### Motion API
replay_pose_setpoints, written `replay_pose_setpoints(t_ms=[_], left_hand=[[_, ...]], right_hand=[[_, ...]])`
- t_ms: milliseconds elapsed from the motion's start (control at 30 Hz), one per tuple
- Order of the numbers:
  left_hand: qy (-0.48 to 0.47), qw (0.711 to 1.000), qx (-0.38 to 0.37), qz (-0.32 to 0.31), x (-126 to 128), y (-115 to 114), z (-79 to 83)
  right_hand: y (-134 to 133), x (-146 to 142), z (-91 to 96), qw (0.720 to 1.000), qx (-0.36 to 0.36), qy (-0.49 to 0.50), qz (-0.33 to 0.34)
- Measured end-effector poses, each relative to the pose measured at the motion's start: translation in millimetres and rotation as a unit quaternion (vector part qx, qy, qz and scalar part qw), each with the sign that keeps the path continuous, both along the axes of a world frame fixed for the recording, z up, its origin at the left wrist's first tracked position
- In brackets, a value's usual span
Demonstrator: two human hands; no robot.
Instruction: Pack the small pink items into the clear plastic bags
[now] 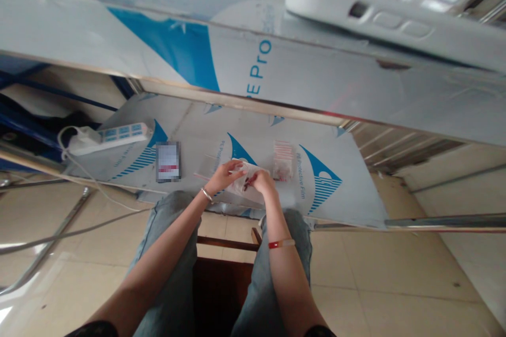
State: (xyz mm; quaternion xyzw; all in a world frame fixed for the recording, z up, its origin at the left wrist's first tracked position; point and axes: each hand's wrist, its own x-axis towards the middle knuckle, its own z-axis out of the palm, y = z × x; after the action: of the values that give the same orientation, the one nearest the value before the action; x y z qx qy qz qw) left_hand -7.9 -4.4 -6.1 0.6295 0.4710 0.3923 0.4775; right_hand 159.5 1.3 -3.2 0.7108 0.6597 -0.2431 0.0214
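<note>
My left hand [225, 175] and my right hand [263, 181] meet over the near edge of a low metal shelf [348, 200] covered in blue and white protective film. Both hands are closed on a small clear plastic bag [245, 181] that holds small dark red parts. The left fingers pinch the bag's top edge, the right fingers grip its other side. A second clear bag [282, 163] with red contents lies on the shelf just right of my hands. A thin pale stick [201, 175] lies left of them.
A white power strip [114, 136] with its cable lies at the shelf's left end. A small blurred card [168, 161] sits nearby. An upper film-covered shelf [253, 63] overhangs, with a grey plastic part [395, 23] on it. My knees are under the shelf edge, tiled floor around.
</note>
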Motion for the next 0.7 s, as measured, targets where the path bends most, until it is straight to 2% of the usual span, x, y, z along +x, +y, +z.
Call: replay_pose_setpoints(t_ms=[233,333,400,467,567,633,700], left_hand=[[0.005,1.0,0.002,-0.007,-0.2,-0.9,2.4],[0.006,1.0,0.005,-0.011,-0.1,-0.2,0.2],[0.005,1.0,0.009,-0.015,0.0,0.1,-1.1],[0.007,1.0,0.011,-0.018,0.0,0.4,-2.0],[0.011,1.0,0.014,-0.018,0.1,0.6,-2.1],[0.012,0.999,0.02,-0.022,0.3,0.7,-1.0],[0.007,0.999,0.027,-0.032,0.6,0.8,0.6]], right_hand=[[-1.2,1.1,3.6,1.0,-0.01,0.027,-0.01],[1.3,4.0,3.7,0.997,0.028,0.062,-0.026],[5.3,6.1,2.5,0.989,0.075,0.124,-0.042],[9.9,7.2,1.9,0.965,0.134,0.217,-0.053],[13.7,6.0,3.6,0.912,0.203,0.354,-0.048],[12.5,3.6,5.9,0.885,0.212,0.414,-0.033],[9.5,0.6,8.0,0.874,0.197,0.445,-0.012]])
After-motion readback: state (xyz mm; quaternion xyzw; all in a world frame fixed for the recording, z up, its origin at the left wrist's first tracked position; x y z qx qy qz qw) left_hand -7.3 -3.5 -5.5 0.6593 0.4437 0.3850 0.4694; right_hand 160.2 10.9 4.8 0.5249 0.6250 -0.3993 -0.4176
